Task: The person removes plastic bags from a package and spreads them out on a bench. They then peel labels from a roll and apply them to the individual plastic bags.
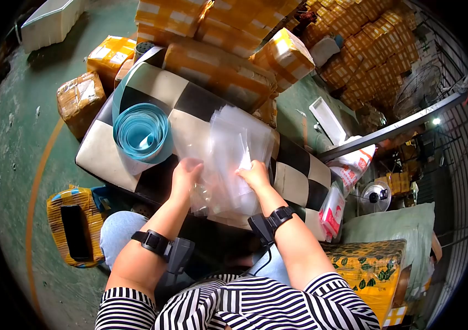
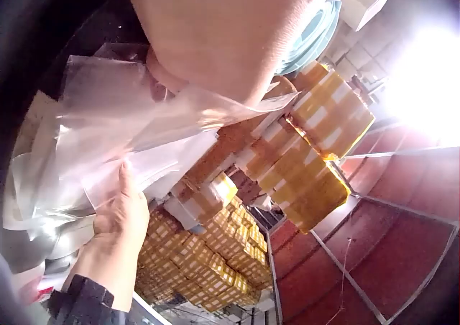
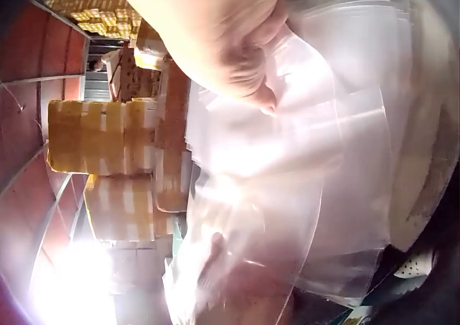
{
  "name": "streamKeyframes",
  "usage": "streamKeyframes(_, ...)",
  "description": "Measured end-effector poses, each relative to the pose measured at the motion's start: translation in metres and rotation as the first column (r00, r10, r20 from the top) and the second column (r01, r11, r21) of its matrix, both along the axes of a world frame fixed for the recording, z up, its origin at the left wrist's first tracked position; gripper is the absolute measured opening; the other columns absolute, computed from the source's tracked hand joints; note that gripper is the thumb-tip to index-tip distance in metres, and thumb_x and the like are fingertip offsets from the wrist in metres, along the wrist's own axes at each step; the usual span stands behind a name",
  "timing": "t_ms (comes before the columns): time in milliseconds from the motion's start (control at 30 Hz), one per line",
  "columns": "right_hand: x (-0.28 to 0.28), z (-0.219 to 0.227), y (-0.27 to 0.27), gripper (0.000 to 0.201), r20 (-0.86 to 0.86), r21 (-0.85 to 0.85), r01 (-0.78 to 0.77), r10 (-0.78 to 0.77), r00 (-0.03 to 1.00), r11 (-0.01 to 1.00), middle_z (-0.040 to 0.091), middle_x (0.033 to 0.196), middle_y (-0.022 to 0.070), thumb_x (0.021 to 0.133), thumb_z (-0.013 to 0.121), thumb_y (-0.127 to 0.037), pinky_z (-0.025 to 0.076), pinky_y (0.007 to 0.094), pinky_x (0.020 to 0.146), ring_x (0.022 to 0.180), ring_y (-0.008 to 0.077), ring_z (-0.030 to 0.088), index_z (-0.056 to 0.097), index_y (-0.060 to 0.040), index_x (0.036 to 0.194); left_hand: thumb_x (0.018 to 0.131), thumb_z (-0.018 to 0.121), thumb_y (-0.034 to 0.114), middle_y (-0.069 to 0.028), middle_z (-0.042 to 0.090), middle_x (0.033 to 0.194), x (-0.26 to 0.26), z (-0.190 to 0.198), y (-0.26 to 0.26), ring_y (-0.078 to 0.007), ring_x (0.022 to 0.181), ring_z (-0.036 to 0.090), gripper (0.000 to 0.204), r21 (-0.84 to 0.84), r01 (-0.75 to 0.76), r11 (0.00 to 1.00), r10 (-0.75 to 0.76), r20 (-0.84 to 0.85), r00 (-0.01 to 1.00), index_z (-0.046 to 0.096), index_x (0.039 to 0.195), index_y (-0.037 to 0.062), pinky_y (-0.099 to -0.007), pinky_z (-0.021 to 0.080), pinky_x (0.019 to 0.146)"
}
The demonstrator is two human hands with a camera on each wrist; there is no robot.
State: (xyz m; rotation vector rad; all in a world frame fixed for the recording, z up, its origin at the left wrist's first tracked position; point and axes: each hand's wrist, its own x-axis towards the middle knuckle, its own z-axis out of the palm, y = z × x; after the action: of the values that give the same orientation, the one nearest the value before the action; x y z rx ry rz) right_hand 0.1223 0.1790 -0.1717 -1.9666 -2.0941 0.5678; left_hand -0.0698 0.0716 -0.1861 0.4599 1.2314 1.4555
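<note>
Several clear plastic bags (image 1: 240, 137) lie in a loose stack on a black-and-white checkered padded surface (image 1: 192, 99). My right hand (image 1: 255, 175) grips the stack at its right side, and in the right wrist view its thumb (image 3: 267, 102) presses on the film. At the left edge, my left hand (image 1: 187, 173) pinches a clear bag. Through the film its fingers show blurred in the right wrist view, while my wrist partly hides them in the left wrist view. A roll of blue-green strip (image 1: 142, 133) stands just beyond my left hand.
Taped cartons (image 1: 217, 69) stand against the far side of the padded surface, and more are piled (image 1: 374, 52) at the back right. A phone (image 1: 74, 231) lies on a taped box at the left. Red-and-white plastic packets (image 1: 331, 212) hang at the right edge.
</note>
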Motion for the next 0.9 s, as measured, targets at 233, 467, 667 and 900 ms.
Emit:
streamKeyframes(233,0.015,0.001,0.018,0.015,-0.311,0.148,-0.031,0.076,0.947,0.989,0.059,0.074,0.0052,0.073,0.064,-0.007,0.047,0.0278,0.059,0.067,0.0140,0.058,0.056,-0.0023,0.085,0.077,0.062,0.007,-0.0052,0.057,0.081,0.006,-0.003,0.000,-0.0124,0.070,0.054,0.023,0.074,-0.093,0.993,0.091,0.031,0.995,0.056,0.098,-0.0009,-0.0242,0.045,0.061)
streamKeyframes(467,-0.011,0.185,-0.002,0.015,-0.851,0.210,-0.116,0.240,0.466,0.971,0.059,0.078,0.0061,0.088,0.045,-0.004,0.039,0.0187,0.047,0.055,0.0082,0.049,0.058,-0.0065,0.096,0.079,0.056,0.002,-0.0027,0.056,0.087,0.008,-0.014,0.007,-0.0066,0.069,0.049,0.022,0.049,-0.087,0.995,0.091,-0.071,0.993,0.055,0.101,0.0011,-0.0182,0.038,0.057)
streamKeyframes(667,-0.028,0.143,-0.028,0.013,-0.881,-0.251,-0.261,-0.109,0.460,0.932,0.062,0.082,0.0065,0.087,0.050,-0.010,0.047,0.0259,0.073,0.077,0.0147,0.058,0.061,-0.0050,0.092,0.078,0.057,0.004,-0.0076,0.058,0.090,0.006,-0.038,0.010,-0.0160,0.080,0.058,0.025,0.164,-0.043,0.985,0.062,-0.111,0.992,0.053,0.102,-0.0003,-0.0258,0.049,0.066)
streamKeyframes(900,-0.004,-0.026,-0.007,0.022,-0.280,-0.127,-0.182,0.140,0.950,0.975,0.061,0.086,0.0071,0.074,0.066,-0.012,0.046,0.0273,0.064,0.074,0.0135,0.056,0.058,0.0005,0.091,0.076,0.057,0.003,-0.0081,0.059,0.088,0.004,0.012,-0.002,-0.0146,0.076,0.057,0.027,-0.050,-0.019,0.999,0.018,-0.021,1.000,0.052,0.102,-0.0020,-0.0247,0.047,0.068)
